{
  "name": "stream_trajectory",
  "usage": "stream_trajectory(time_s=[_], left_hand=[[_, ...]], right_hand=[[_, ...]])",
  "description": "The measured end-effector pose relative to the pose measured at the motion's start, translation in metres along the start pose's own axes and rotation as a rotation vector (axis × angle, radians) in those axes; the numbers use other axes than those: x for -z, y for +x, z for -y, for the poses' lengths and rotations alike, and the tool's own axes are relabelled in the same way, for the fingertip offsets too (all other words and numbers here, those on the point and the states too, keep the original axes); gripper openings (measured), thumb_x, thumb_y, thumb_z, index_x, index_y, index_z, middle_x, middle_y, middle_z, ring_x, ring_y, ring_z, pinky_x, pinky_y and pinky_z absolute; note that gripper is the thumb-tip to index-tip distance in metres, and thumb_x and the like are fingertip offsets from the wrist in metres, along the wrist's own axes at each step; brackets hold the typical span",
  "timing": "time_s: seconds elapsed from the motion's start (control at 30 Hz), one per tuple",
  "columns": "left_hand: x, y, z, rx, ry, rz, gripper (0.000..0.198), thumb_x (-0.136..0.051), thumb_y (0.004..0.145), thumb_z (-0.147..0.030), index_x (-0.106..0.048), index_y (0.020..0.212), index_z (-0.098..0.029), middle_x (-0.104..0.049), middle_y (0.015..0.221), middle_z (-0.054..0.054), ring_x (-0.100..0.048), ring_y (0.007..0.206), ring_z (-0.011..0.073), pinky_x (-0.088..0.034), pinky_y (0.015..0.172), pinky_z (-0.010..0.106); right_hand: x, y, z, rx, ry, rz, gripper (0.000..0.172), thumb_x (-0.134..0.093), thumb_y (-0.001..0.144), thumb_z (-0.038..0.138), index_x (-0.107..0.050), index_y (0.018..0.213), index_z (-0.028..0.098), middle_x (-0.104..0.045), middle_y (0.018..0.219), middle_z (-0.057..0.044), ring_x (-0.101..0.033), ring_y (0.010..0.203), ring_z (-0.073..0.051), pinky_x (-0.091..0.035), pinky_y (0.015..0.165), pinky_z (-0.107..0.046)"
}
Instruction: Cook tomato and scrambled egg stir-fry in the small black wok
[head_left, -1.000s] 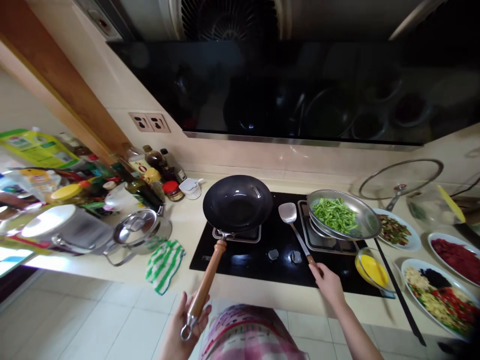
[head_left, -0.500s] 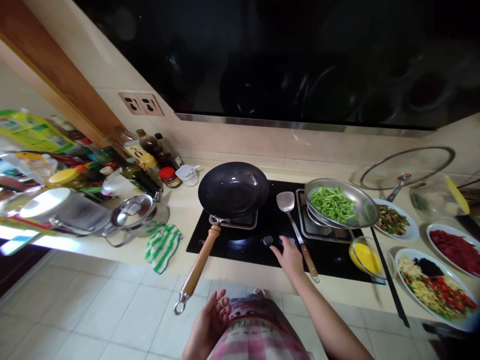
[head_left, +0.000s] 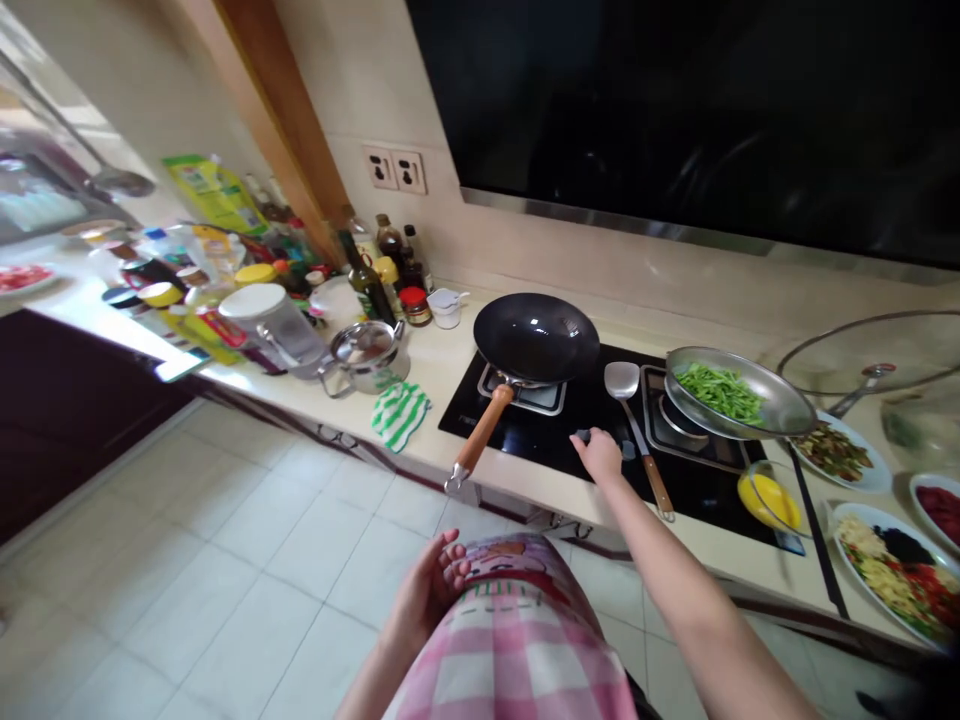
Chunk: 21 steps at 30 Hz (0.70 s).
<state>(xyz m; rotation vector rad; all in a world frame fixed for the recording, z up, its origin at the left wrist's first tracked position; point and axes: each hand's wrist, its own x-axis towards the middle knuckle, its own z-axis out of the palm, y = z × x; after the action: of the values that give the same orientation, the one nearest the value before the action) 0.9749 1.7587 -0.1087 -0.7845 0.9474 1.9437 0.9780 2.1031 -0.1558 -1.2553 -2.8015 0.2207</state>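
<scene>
My right hand (head_left: 600, 456) is closed on a stove knob (head_left: 583, 436) at the front of the black gas stove (head_left: 525, 437); a second knob (head_left: 628, 450) shows just right of it. In front of my apron hangs my left hand (head_left: 433, 577), holding nothing, its fingers loosely curled and apart. A black wok (head_left: 536, 338) rests on the left burner, its wooden handle (head_left: 485, 430) pointing toward me. Beside my right hand lies a metal spatula (head_left: 637, 430) with a wooden grip. Chopped green vegetables (head_left: 720, 392) fill part of a steel pan (head_left: 787, 402) on the right burner.
Yellow liquid fills a glass bowl (head_left: 772, 500) at the stove's right. Beyond are plates of chopped ingredients (head_left: 900, 560) and a glass lid (head_left: 825, 350). On the left stand a steel pot (head_left: 369, 365), a green striped cloth (head_left: 401, 415), a red-lidded jar (head_left: 415, 306) and several bottles.
The view has swung left, showing more counter and floor. My right hand, open near the knob before, has closed on it. My left hand stays in front of the apron.
</scene>
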Motion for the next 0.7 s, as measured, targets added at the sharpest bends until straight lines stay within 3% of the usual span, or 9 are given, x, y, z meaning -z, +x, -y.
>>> stream_trajectory(time_s=[0.17,0.3,0.7], left_hand=[[0.038,-0.014,-0.005,-0.065,-0.057,-0.004,0.008,-0.047,0.094,-0.017,-0.054,0.096,-0.017,-0.063,0.063,-0.001,-0.063,0.048,0.0102,-0.052,0.044,0.017],[0.058,-0.019,-0.004,-0.106,-0.062,0.028,0.007,-0.049,0.093,-0.018,-0.055,0.096,-0.016,-0.063,0.064,0.0,-0.064,0.049,0.0103,-0.053,0.045,0.017],[0.075,-0.03,0.0,-0.142,-0.068,0.076,0.007,-0.051,0.091,-0.018,-0.054,0.097,-0.016,-0.063,0.064,0.0,-0.063,0.05,0.011,-0.052,0.046,0.017]], right_hand=[[-0.004,0.002,-0.001,0.023,-0.043,-0.015,0.037,-0.055,0.09,0.045,-0.066,0.099,0.011,-0.069,0.098,-0.016,-0.066,0.092,-0.026,-0.047,0.072,-0.03],[-0.007,0.003,-0.002,0.051,-0.067,-0.032,0.038,-0.056,0.09,0.044,-0.067,0.099,0.009,-0.07,0.097,-0.018,-0.066,0.093,-0.027,-0.047,0.073,-0.032],[-0.009,0.001,-0.002,0.068,-0.078,-0.06,0.037,-0.056,0.089,0.042,-0.068,0.1,0.009,-0.07,0.097,-0.018,-0.066,0.092,-0.028,-0.046,0.072,-0.033]])
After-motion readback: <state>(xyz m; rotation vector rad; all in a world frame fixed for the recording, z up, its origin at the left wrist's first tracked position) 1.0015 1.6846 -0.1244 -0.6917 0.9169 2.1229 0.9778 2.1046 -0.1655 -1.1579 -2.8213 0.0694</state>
